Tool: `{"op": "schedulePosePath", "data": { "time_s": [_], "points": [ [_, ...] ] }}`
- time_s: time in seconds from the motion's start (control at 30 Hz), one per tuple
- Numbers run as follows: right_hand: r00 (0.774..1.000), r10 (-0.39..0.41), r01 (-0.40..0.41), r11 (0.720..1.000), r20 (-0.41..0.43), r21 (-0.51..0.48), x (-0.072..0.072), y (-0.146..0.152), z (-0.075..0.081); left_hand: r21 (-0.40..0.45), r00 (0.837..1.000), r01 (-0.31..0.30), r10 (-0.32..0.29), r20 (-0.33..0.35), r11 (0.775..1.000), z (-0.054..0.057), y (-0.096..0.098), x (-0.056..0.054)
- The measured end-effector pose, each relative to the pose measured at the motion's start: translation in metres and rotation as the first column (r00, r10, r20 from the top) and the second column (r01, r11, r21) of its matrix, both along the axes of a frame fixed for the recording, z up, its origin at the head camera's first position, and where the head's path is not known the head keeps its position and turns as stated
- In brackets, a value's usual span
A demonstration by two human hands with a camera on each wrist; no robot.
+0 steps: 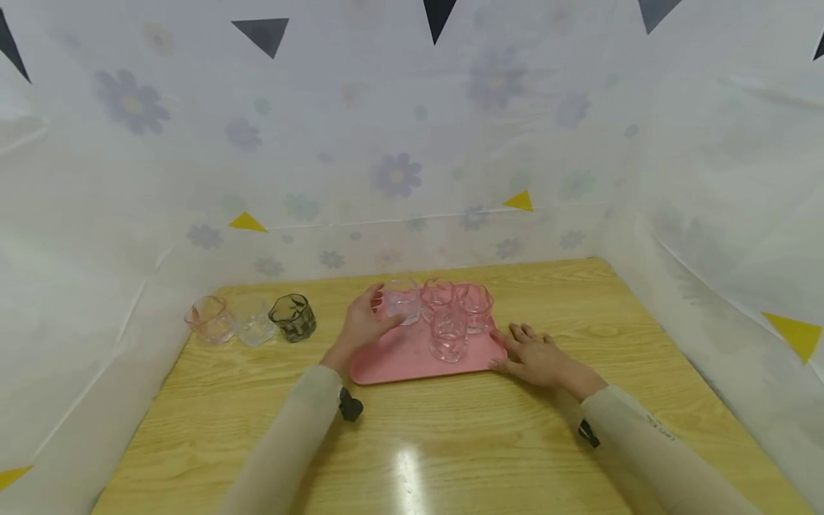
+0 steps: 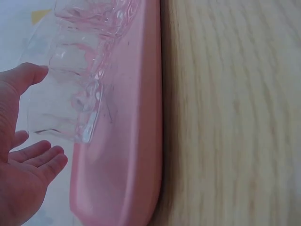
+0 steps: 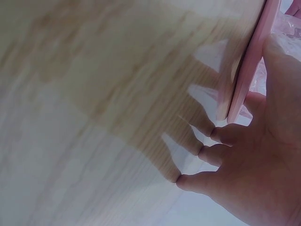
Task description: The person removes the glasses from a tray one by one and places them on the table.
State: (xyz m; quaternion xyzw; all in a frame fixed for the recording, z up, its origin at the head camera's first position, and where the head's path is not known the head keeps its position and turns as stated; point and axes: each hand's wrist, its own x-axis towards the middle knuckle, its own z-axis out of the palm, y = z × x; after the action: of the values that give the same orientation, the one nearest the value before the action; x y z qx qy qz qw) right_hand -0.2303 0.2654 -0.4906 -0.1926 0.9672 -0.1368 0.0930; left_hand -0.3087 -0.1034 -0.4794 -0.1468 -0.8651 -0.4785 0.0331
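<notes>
On a pink tray (image 1: pixel 393 361) stand several faceted glass tumblers. My left hand (image 1: pixel 365 322) reaches over the tray's left side, its thumb and fingers spread around a clear glass (image 1: pixel 403 304). In the left wrist view the thumb is close to that glass (image 2: pixel 63 110), and the other fingers stand apart from it. Beside it are a pink-tinted glass (image 1: pixel 438 295) and another pinkish glass (image 1: pixel 476 311). A front glass (image 1: pixel 448 340) looks tall; whether it is two stacked, I cannot tell. My right hand (image 1: pixel 537 357) touches the tray's right edge, fingers spread onto the table (image 3: pixel 117 117).
Left of the tray, a pink-tinted glass (image 1: pixel 214 322), a clear glass (image 1: pixel 254 322) and a dark grey glass (image 1: pixel 293 317) stand in a row on the wooden table (image 1: pixel 463 443). Pale flowered sheeting (image 1: pixel 360 129) encloses the table's back and sides.
</notes>
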Motion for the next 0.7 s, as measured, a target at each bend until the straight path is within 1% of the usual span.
{"op": "schedulePosePath", "data": {
  "time_s": [0.1,0.2,0.37,0.47,0.53,0.7],
  "points": [
    [1.000,-0.001,0.001,1.000,0.003,-0.013,0.001,-0.001,0.002,-0.018,1.000,-0.001,0.001,-0.024,1.000,0.001,0.004,-0.002],
    [1.000,-0.001,0.001,1.000,0.004,-0.022,0.001,-0.001,0.003,-0.022,0.999,-0.008,0.008,-0.033,1.000,0.003,0.006,-0.004],
    [1.000,0.001,-0.001,1.000,0.001,-0.022,0.001,-0.001,0.003,-0.047,0.998,-0.034,0.032,-0.054,0.998,0.004,0.011,-0.007],
    [1.000,0.001,-0.001,1.000,0.000,-0.021,0.001,-0.001,0.002,-0.067,0.997,-0.052,0.049,-0.053,0.996,0.003,0.013,-0.009],
    [1.000,0.001,-0.001,1.000,0.001,-0.020,0.001,-0.001,0.002,-0.074,0.998,-0.057,0.054,-0.039,0.996,0.001,0.015,-0.010],
    [1.000,0.000,0.000,1.000,0.001,-0.021,0.002,-0.001,0.002,-0.069,0.998,-0.059,0.058,-0.015,0.996,-0.004,0.018,-0.015]
  ]
}}
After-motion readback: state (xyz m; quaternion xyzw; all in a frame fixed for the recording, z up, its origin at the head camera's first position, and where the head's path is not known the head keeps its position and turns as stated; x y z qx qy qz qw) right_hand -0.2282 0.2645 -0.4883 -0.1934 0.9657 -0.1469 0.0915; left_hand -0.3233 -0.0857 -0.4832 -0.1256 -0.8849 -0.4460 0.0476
